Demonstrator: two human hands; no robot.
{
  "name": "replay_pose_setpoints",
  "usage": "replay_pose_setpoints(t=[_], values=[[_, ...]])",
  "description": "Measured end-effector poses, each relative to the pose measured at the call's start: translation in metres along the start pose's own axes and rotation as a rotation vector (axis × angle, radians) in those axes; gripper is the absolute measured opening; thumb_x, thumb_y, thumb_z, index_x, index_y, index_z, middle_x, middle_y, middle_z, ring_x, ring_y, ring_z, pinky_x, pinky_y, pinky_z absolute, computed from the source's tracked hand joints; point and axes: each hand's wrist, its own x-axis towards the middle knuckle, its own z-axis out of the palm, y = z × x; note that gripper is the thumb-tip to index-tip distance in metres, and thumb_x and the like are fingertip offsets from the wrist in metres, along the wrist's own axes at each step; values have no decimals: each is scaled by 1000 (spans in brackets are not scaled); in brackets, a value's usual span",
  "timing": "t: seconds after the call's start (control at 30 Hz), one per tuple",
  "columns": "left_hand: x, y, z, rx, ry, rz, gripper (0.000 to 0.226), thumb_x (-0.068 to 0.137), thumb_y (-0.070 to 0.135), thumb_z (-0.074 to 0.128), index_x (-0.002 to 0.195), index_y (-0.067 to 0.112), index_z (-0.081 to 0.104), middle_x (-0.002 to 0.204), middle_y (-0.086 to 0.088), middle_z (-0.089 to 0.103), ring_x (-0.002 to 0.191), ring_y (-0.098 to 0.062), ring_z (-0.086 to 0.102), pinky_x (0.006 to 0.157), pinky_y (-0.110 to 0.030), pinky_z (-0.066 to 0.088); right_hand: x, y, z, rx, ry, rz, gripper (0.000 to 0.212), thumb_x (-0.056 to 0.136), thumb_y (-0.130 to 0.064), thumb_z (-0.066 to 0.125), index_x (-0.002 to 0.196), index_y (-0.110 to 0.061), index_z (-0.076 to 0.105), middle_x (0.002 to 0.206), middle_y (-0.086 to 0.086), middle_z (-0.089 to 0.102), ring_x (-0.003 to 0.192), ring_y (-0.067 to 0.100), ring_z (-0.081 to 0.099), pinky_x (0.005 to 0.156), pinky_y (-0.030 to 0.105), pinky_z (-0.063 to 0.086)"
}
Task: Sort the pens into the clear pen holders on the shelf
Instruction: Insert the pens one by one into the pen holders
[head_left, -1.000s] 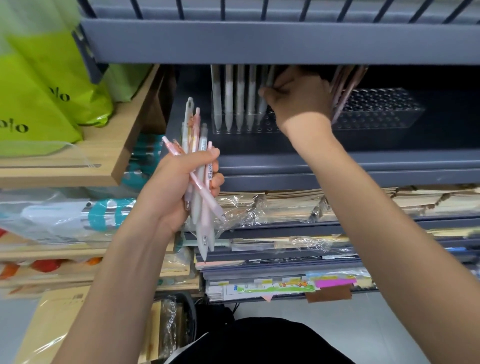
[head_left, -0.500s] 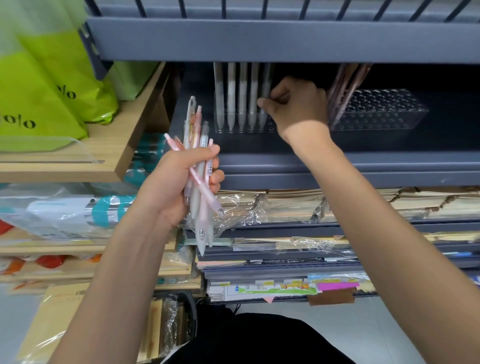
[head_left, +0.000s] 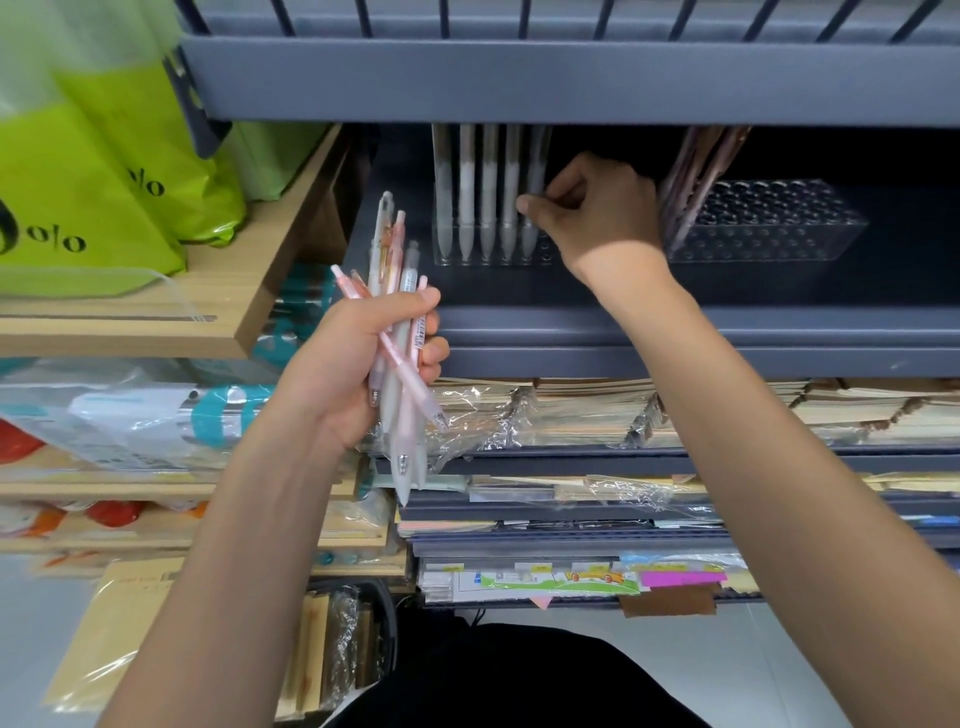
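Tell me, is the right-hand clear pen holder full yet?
No, mostly empty. A few brownish pens lean at the left end of the right holder; the rest of its holes show bare.

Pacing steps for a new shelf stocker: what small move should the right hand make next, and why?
Probably release the fifth white pen and bring the right hand to the pen bundle gripped by the left hand. That pen, seemingly pinched, already stands upright in the left clear holder beside four others, while several pens are unsorted.
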Motion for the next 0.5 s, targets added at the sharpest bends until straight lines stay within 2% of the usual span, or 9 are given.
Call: replay_pose_setpoints(t=[0.1,0.2,0.37,0.43,0.5], values=[[-1,-1,3,-8,25,8,10,93,14,61,87,13,53,68,-2,51,52,-13,50,46,-20,46,2,0,-3,63,-7,34,15,82,-38,73,88,-26,67,75,-16,59,77,3,58,61,5,35],[-1,-3,7,-13,64,19,12,93,14,62,85,12,54,68,-2,52,53,-13,51,46,-21,46,2,1,-1,77,4,33,16,82,-34,72,94,-24,72,79,-15,61,81,3,59,71,10,39],[-3,-6,13,-34,133,72,11,91,12,64,84,10,56,66,-3,52,51,-14,51,47,-22,46,-4,-1,-6,77,4,56,26,83,-38,71,102,-20,69,84,-10,61,84,8,59,74,15,40],[-3,-6,15,-48,149,119,11,89,11,65,89,9,54,66,-3,53,51,-15,52,47,-23,45,-20,-4,-14,200,-24,79,18,84,-38,70,90,-21,68,78,-8,67,77,13,65,72,23,48],[-2,-6,18,-47,167,174,16,87,10,66,93,8,52,66,-3,52,50,-16,52,46,-24,44,-52,-8,-25,413,-207,106,21,83,-37,70,74,-19,67,67,-3,71,60,12,65,55,27,49]])
